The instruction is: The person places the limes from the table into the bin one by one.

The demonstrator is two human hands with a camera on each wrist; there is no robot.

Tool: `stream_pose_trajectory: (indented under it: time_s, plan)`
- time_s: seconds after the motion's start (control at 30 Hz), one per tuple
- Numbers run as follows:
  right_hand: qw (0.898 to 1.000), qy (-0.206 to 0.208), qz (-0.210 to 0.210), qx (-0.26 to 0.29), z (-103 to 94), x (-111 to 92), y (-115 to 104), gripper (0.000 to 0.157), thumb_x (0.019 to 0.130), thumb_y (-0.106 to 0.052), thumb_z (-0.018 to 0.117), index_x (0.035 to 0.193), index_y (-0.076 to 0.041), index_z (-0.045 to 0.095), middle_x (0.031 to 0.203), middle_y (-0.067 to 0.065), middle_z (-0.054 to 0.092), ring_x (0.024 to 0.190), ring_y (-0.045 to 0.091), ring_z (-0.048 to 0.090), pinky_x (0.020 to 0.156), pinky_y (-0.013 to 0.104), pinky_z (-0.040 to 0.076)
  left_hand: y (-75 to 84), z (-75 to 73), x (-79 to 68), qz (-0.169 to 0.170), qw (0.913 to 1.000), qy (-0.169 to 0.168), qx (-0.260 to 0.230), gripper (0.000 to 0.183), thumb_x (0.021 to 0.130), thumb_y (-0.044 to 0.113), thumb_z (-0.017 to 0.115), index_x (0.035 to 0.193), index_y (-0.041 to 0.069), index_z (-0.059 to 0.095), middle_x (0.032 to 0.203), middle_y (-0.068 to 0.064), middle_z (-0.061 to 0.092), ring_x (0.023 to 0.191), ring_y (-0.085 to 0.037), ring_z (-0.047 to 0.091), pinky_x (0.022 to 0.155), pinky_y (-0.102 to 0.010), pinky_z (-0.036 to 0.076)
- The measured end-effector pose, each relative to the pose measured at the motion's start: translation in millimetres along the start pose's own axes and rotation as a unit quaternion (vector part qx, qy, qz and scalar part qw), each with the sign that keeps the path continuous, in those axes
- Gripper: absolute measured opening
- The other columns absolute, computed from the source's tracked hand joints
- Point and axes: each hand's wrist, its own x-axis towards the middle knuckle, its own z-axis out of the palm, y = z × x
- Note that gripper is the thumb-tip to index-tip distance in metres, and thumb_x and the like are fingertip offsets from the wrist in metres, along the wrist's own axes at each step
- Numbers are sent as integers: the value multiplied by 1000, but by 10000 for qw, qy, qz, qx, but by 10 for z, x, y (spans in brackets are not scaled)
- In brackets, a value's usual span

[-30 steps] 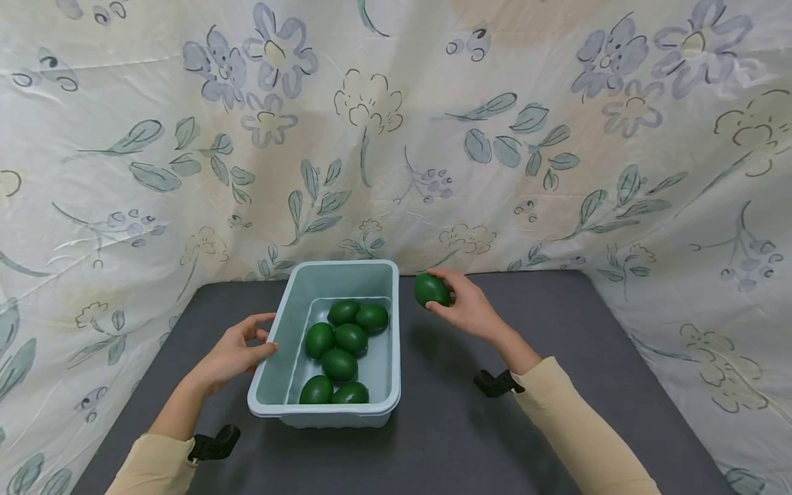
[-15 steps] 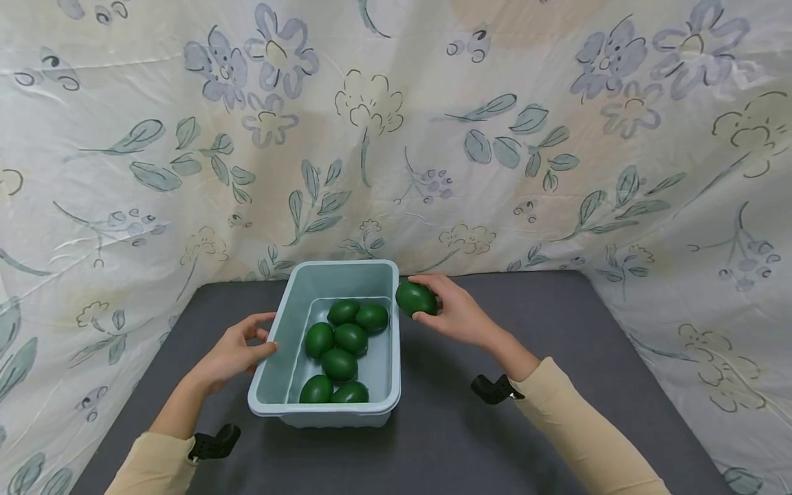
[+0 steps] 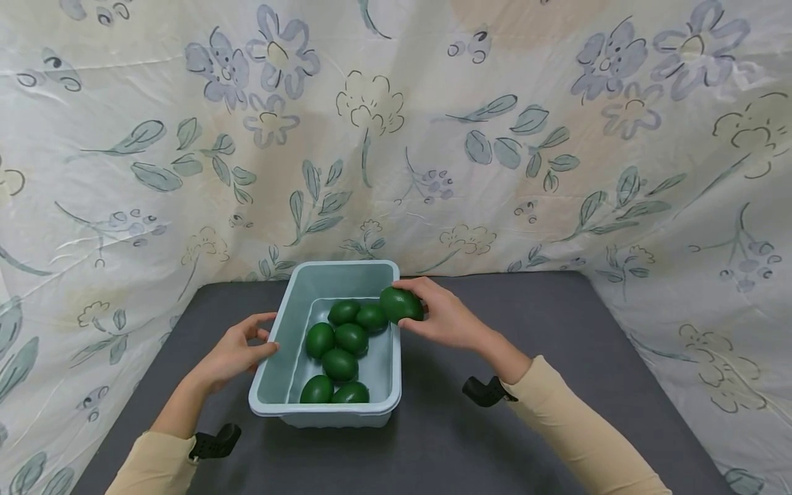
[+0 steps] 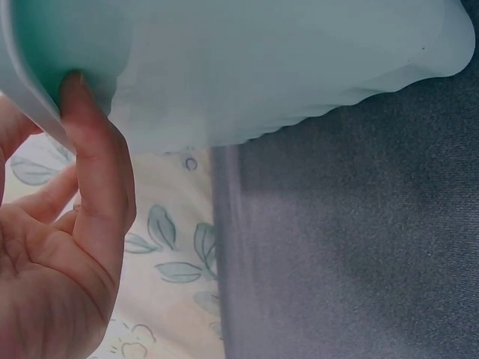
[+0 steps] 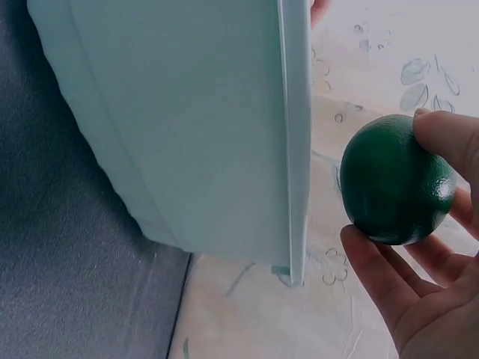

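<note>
A pale blue-green plastic bin (image 3: 324, 410) stands on the dark table, with several glossy, dark green, egg-shaped fruits (image 3: 339, 364) lying in it. My left hand (image 3: 238, 350) grips the bin's left rim. In the left wrist view one finger (image 4: 97, 149) presses on the outer wall just under the rim. My right hand (image 3: 442, 313) holds another dark green, egg-shaped fruit (image 3: 401, 305) between thumb and fingers, over the bin's far right rim. In the right wrist view this fruit (image 5: 393, 179) is above the level of the rim, and the thumb lies against one side.
The dark grey table (image 3: 526, 426) reaches back to a hanging flower-print cloth (image 3: 408, 137). A black wrist strap (image 3: 213, 442) is on the left arm and another wrist strap (image 3: 489, 390) on the right.
My right hand has moved left with the fruit, from beside the bin to over its right rim. My left hand and the bin have stayed in place.
</note>
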Motion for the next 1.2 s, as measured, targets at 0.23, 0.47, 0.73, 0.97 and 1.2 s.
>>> stream_pose_trajectory:
  time_s: [0.23,0.47,0.73,0.97,1.2]
  plan:
    - [9995,-165,-254,-29,62,20,-61,58,83,-24,68,135,-19,44,122,3,49,90,10,49,70,27,47,-13,3,3,-14,10000,-3,-12,67,86,14,62,142,7,26,100,-19,50,73,-23,61,59,-38,53]
    - [9988,-295,-384,-51,119,40,-135,57,83,-25,68,134,-21,44,123,2,48,91,9,49,70,25,46,-2,1,1,-11,10000,-14,-70,67,86,14,62,142,7,26,100,-19,50,74,-23,61,59,-38,53]
    - [9976,-543,-397,165,178,57,-198,58,82,-23,69,134,-18,44,125,3,47,94,10,51,73,29,50,2,0,-1,-5,10000,-13,-83,66,87,13,61,142,7,26,101,-19,50,74,-23,61,60,-39,54]
    - [9967,-721,-368,44,221,52,-240,57,83,-25,68,134,-20,44,128,2,46,98,8,51,76,23,47,6,7,0,-21,10000,-13,-46,66,87,13,62,142,7,26,101,-19,50,73,-23,61,59,-39,53]
    - [9953,-817,-513,76,255,44,-273,57,83,-25,68,134,-19,44,128,2,46,101,9,52,79,27,49,14,7,-14,-12,10000,-6,-46,67,86,13,62,142,7,26,101,-19,50,74,-23,61,58,-38,54]
